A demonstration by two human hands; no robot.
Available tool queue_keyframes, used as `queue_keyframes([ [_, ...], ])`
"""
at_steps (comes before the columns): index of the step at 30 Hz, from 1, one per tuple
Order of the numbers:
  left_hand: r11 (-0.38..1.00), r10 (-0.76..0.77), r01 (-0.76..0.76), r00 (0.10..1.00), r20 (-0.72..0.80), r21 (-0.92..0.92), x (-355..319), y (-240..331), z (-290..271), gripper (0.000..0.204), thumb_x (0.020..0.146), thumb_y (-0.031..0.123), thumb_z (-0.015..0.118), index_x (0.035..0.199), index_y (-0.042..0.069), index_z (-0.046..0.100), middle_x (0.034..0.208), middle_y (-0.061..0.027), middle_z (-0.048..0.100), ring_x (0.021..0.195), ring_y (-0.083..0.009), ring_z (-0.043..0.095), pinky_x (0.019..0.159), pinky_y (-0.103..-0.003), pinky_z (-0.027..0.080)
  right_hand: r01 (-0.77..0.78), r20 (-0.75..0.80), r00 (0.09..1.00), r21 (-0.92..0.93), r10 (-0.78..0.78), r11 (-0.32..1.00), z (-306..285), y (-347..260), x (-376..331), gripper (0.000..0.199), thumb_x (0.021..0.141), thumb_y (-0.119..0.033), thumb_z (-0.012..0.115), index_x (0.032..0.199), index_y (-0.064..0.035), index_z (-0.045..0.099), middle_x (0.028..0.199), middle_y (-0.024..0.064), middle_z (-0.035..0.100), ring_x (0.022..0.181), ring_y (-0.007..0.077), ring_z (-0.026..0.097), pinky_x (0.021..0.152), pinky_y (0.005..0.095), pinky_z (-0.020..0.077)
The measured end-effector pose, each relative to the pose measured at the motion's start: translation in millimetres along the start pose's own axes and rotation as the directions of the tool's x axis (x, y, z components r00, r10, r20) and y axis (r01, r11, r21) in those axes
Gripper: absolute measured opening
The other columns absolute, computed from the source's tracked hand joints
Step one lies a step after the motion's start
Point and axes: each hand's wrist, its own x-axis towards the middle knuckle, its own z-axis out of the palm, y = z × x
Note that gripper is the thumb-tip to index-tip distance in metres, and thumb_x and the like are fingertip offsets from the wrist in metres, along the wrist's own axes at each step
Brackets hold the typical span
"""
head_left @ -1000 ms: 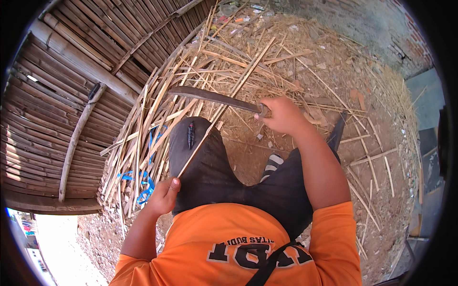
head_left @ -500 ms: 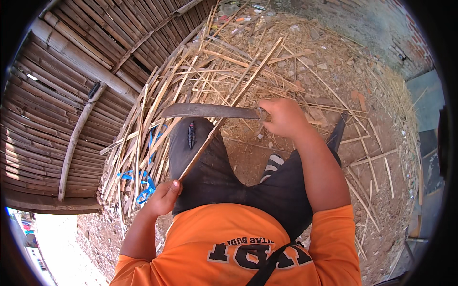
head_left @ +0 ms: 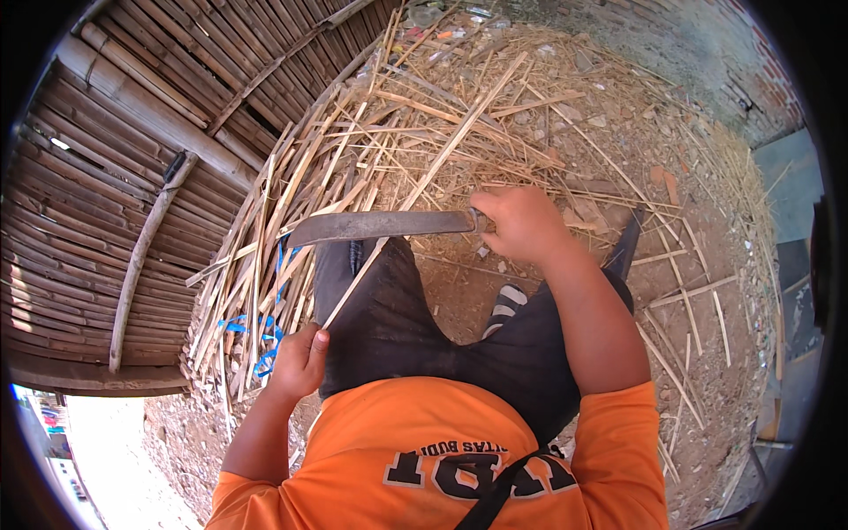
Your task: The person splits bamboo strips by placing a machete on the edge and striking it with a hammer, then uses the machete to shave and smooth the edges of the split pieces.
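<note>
My left hand (head_left: pixel 302 360) is closed round the near end of a long bamboo strip (head_left: pixel 446 152), which slants up and away to the right over my left thigh. In my right hand (head_left: pixel 521 223) is the handle of a machete (head_left: pixel 384 226). Its broad, dark blade points left and crosses over the strip above my left knee. Whether the blade touches the strip I cannot tell. A dark, narrow object (head_left: pixel 355 256) on my left trouser leg is partly covered by the blade.
Split bamboo strips (head_left: pixel 291 194) lie heaped to the left and ahead, with blue ribbon (head_left: pixel 265 360) among them. A slatted bamboo wall (head_left: pixel 79 221) rises on the left, a brick wall (head_left: pixel 707 62) at the far right. My striped-sock foot (head_left: pixel 505 309) rests on the dirt.
The machete has come nearer to me along the strip and shifted slightly left. The strip has turned in my left hand, showing a paler face, and its far end is lower.
</note>
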Motion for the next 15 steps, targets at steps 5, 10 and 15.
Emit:
queue_keyframes([
  [5,0.990,0.054,-0.037,0.991,-0.122,0.137,3.8,0.5,0.8,0.042,0.104,0.033,0.053,0.078,0.001,0.050,0.064,-0.0233,0.055,0.060,-0.0471,0.055,0.053,-0.048,0.041,-0.112,-0.069,0.991,0.018,0.113,0.994,-5.7,18.8,-4.0,0.027,0.072,-0.016,0.074,0.097,-0.0108,0.065,0.081,0.0132,0.068,0.080,0.0353,0.068,0.069,0.0484,0.0539],
  [10,0.987,0.016,0.007,0.990,-0.143,0.158,9.3,7.6,12.7,0.038,0.103,0.032,0.055,0.079,0.002,0.051,0.063,-0.0229,0.056,0.061,-0.0483,0.057,0.053,-0.051,0.042,-0.033,-0.018,0.999,-0.016,0.032,0.999,4.1,6.7,1.7,0.027,0.072,-0.019,0.077,0.095,-0.0090,0.066,0.084,0.0136,0.068,0.080,0.0384,0.067,0.069,0.0472,0.0526],
  [15,0.989,0.008,0.010,0.993,-0.118,0.150,10.9,-12.0,22.4,0.036,0.102,0.032,0.056,0.083,0.002,0.054,0.064,-0.0244,0.058,0.063,-0.0493,0.059,0.054,-0.053,0.043,-0.098,0.096,0.991,0.006,0.097,0.995,21.1,22.9,9.1,0.026,0.073,-0.018,0.074,0.097,-0.0106,0.066,0.082,0.0138,0.069,0.079,0.0373,0.068,0.070,0.0488,0.0538],
])
